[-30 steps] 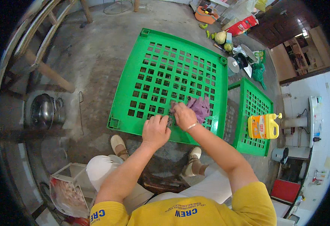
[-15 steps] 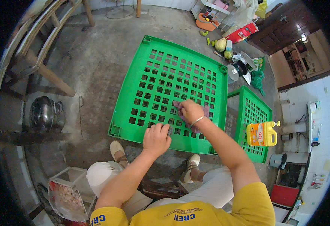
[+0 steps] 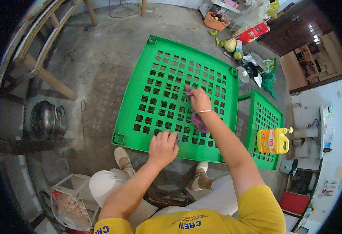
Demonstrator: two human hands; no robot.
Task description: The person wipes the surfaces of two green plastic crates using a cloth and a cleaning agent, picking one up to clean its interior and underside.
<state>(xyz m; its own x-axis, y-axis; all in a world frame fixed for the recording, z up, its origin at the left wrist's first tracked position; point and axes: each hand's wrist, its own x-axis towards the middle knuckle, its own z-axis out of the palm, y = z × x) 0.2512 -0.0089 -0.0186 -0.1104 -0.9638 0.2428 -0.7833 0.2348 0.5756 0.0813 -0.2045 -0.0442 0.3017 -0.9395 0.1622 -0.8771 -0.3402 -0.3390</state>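
Observation:
A green plastic rack panel (image 3: 134, 111) with rows of square holes lies flat in front of me. My right hand (image 3: 200, 100) is closed around a crumpled purple cloth (image 3: 199, 124) and presses it on the panel right of the middle; part of the cloth trails toward me below the wrist. My left hand (image 3: 163, 147) rests at the panel's near edge with curled fingers. A small grey scrubber (image 3: 177, 138), like steel wool, shows beside its thumb, mostly hidden by the hand.
At right, a yellow jug (image 3: 272, 140) with a pump stands on a second green panel (image 3: 253, 130). Melons (image 3: 230, 45), pots (image 3: 250, 69) and an orange basket (image 3: 216, 22) sit on the floor at far right. A wooden frame (image 3: 54, 82) stands at left, near a metal pot (image 3: 46, 118).
My right hand has moved away from me across the panel, dragging the purple cloth with it. My left hand has stayed almost in place at the near edge.

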